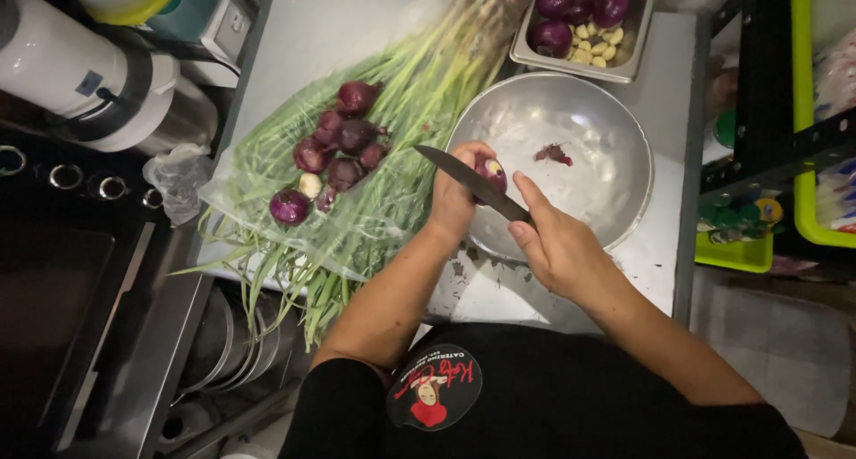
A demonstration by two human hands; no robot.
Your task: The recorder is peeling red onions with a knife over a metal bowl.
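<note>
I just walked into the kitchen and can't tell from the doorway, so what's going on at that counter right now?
A person is peeling a small red onion. The left hand holds it above a large metal bowl, while the right hand works a dark knife against it. One scrap of peel lies in the bowl. More unpeeled onions sit on bagged green stalks to the left; peeled onions and garlic fill a metal tray behind.
</note>
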